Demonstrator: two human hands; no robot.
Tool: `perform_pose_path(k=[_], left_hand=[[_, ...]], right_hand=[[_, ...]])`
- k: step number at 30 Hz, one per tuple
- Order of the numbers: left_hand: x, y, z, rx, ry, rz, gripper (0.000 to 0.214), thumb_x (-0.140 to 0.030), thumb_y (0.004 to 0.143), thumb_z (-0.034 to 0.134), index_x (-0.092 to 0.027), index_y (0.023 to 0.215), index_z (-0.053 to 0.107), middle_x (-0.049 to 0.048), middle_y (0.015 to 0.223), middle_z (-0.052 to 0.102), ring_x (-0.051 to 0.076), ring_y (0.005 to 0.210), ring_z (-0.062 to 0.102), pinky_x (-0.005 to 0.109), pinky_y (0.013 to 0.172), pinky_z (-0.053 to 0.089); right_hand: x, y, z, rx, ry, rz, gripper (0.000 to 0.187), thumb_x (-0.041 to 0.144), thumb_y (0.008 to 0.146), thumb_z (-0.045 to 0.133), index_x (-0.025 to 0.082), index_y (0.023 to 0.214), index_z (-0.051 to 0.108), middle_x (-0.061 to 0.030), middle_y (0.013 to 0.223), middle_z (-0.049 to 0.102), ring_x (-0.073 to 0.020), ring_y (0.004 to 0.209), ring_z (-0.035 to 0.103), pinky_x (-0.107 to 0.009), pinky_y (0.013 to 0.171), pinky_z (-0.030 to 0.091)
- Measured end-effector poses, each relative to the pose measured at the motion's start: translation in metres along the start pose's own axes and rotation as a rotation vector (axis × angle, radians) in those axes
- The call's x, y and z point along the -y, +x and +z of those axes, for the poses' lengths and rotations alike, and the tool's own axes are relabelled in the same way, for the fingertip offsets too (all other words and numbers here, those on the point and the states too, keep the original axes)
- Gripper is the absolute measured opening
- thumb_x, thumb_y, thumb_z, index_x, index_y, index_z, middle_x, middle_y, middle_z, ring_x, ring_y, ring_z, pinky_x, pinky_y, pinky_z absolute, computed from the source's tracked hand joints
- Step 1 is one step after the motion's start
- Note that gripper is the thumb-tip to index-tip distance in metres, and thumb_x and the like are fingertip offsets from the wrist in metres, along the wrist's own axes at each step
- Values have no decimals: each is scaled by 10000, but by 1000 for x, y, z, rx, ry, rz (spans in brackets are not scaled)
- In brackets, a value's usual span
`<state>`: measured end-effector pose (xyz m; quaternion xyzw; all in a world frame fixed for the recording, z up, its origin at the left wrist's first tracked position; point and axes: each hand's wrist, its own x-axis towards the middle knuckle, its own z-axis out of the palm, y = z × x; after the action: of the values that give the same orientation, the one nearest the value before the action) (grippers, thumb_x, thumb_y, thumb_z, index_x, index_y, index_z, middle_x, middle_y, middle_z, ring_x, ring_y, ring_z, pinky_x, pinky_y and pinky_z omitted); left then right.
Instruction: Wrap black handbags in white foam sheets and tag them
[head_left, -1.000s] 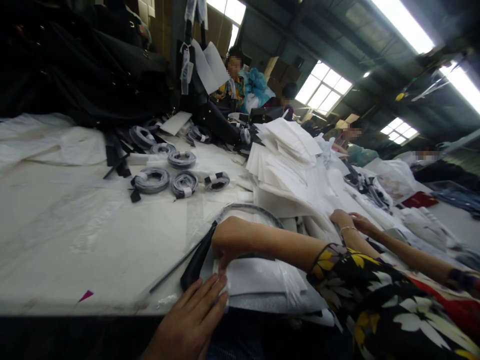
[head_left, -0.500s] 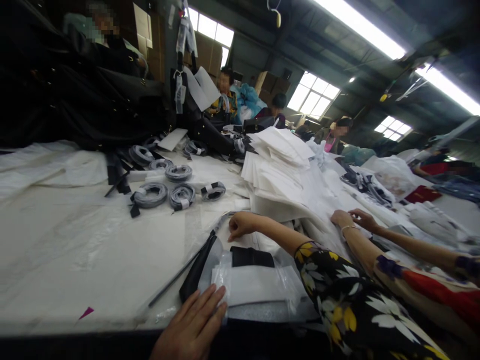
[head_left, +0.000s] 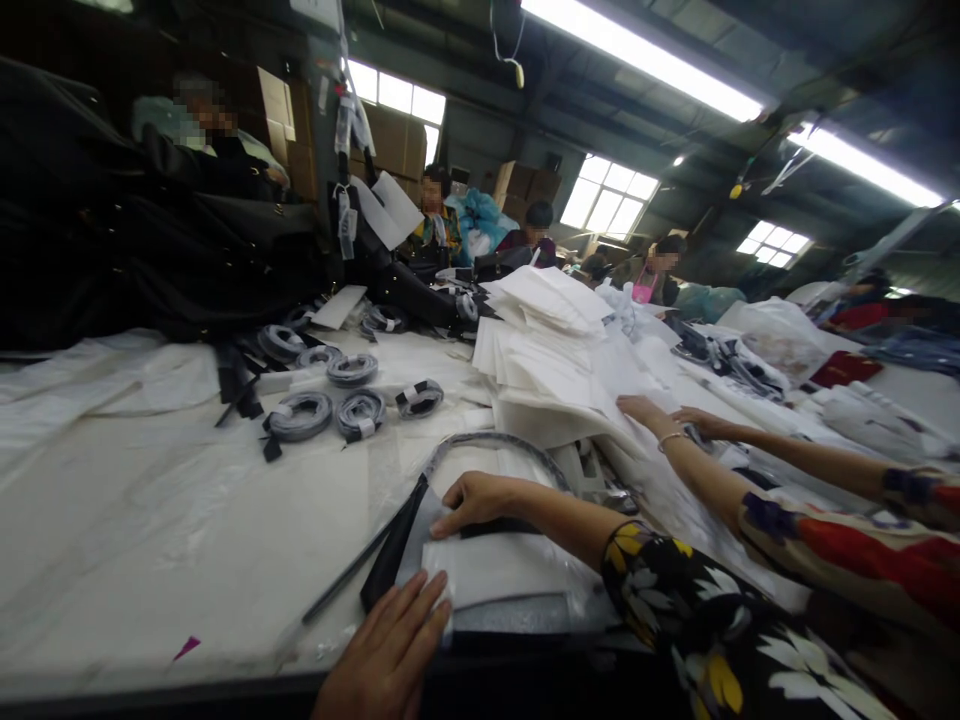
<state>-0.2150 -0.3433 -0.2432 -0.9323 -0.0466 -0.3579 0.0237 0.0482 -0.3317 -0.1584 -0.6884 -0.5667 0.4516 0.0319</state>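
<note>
A black handbag (head_left: 391, 560) lies at the table's front edge, partly covered by a white wrapping sheet (head_left: 495, 568). Its arched handle (head_left: 495, 440) is wrapped in clear plastic. My left hand (head_left: 390, 640) rests flat on the bag's lower left side, fingers stretched over the edge of the sheet. Above it, my right hand (head_left: 474, 500) is closed, with bent fingertips touching the sheet's upper left corner; whatever they pinch is hidden. A thin dark strip (head_left: 352, 570) sticks out to the left of the bag.
Several coiled grey straps (head_left: 300, 415) lie behind. A tall stack of white sheets (head_left: 540, 340) stands at centre. Another person's hands (head_left: 649, 412) work at the right. Black bags (head_left: 150, 240) are piled at the back left, and a purple scrap (head_left: 187, 648) lies near the front edge.
My right hand has come down from beside the handle to the corner of the white sheet. My left hand stays on the bag. The neighbour's hands have shifted slightly left in view.
</note>
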Motion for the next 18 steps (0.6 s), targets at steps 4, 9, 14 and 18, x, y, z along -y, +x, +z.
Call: perform_pose_path(k=[4, 9, 14, 18], left_hand=[[-2, -3, 0, 70, 34, -11, 656, 21, 796, 417, -193, 1406, 528, 30, 1518, 464, 213, 1399, 434, 335, 1084, 484], [-4, -7, 0, 31, 44, -6, 611, -18, 831, 430, -192, 1411, 517, 33, 1514, 462, 235, 1386, 451, 357, 1098, 487], [-10, -17, 5, -100, 56, 17, 586, 17, 841, 424, -186, 1375, 550, 40, 1469, 520, 214, 1379, 455, 350, 1180, 367], [-9, -25, -16, -152, -8, 10, 578, -18, 861, 467, -242, 1388, 546, 33, 1342, 641, 203, 1288, 561, 316, 1093, 478]], right_hand=[[-5, -3, -5, 4, -28, -100, 543, 687, 862, 548, 175, 801, 717, 51, 665, 578, -91, 602, 478, -200, 579, 373], [2, -21, -5, -136, -257, -116, 577, 667, 795, 653, 202, 1134, 700, -34, 945, 694, -183, 814, 609, -243, 687, 422], [35, -49, 2, -211, -418, -181, 521, 623, 768, 724, 184, 1049, 710, -37, 920, 699, -200, 816, 615, -254, 660, 395], [90, -82, 6, -463, -815, -351, 436, 578, 841, 694, 196, 1051, 686, -56, 988, 685, -222, 895, 591, -293, 670, 373]])
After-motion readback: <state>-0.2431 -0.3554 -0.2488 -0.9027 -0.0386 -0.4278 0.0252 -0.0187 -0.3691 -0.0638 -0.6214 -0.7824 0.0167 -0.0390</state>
